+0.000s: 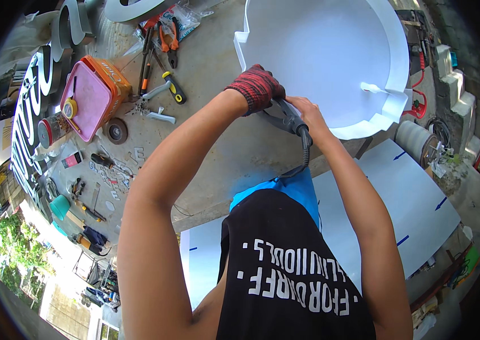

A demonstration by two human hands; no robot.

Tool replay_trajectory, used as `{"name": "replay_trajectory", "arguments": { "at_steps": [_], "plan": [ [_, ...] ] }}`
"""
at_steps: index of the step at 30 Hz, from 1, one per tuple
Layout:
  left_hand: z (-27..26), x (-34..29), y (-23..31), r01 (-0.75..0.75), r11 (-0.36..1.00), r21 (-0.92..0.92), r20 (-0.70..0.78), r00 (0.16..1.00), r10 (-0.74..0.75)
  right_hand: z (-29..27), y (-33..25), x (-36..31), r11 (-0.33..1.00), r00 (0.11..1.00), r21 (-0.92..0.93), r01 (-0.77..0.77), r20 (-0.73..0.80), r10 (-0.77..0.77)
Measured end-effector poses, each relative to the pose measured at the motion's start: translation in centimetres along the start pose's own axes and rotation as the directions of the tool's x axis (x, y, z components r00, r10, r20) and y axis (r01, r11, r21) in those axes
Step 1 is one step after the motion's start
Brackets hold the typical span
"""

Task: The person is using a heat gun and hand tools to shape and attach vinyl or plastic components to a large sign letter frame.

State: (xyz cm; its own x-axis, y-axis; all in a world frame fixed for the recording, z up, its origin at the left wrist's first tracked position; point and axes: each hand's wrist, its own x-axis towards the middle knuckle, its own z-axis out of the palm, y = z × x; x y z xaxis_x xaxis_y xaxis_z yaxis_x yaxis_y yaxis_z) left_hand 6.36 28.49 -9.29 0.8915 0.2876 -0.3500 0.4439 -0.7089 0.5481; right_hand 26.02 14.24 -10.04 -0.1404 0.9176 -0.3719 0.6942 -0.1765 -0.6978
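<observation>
A red-and-black knitted glove covers my left hand (257, 89), its fingers curled at the near-left edge of a large white round sign shell (330, 56). Just below the knuckles is a dark corded power tool (291, 120), gripped from both sides. My right hand (307, 110) is bare and closed against the tool's other side, most of its fingers hidden. From the tool's rear a black cord (306, 150) drops toward my waist. Its working end is out of sight under my hands. The shell has a raised, stepped rim and a small white piece (371, 88) inside.
Left on the table are an orange bucket (112, 85) with a pink lid (87, 102), orange-handled pliers (169, 42), a yellow-handled hammer (173, 88) and a tape roll (116, 131). Metal channel letters (38, 102) stand beyond. A pale sheet (398, 192) lies lower right.
</observation>
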Motion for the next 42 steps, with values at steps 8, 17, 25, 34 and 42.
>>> {"name": "replay_trajectory", "arguments": {
  "at_steps": [8, 17, 25, 34, 42],
  "plan": [
    [0.0, 0.2, 0.0, 0.032, 0.999, -0.009, 0.019, 0.999, -0.031, -0.7, -0.9, 0.4, 0.999, 1.000, 0.045, 0.017, -0.012, -0.016],
    [-0.8, 0.2, 0.5, 0.064, 0.998, 0.009, 0.062, 0.996, -0.064, -0.4, 0.3, 0.2, 0.998, 0.998, -0.015, 0.063, -0.023, -0.063],
    [0.1, 0.6, 0.0, 0.033, 0.999, 0.015, 0.057, 0.998, -0.034, -0.5, -0.3, 0.2, 0.999, 0.999, 0.011, 0.036, -0.023, -0.036],
    [0.0, 0.6, -0.1, 0.011, 1.000, 0.019, 0.059, 0.998, -0.012, -0.6, -0.5, 0.2, 0.999, 0.999, 0.028, 0.045, -0.027, -0.044],
    [-0.8, 0.5, 0.4, 0.034, 0.999, 0.027, 0.067, 0.997, -0.036, -0.4, 0.4, 0.1, 0.998, 0.998, 0.013, 0.060, -0.032, -0.059]
  ]
}}
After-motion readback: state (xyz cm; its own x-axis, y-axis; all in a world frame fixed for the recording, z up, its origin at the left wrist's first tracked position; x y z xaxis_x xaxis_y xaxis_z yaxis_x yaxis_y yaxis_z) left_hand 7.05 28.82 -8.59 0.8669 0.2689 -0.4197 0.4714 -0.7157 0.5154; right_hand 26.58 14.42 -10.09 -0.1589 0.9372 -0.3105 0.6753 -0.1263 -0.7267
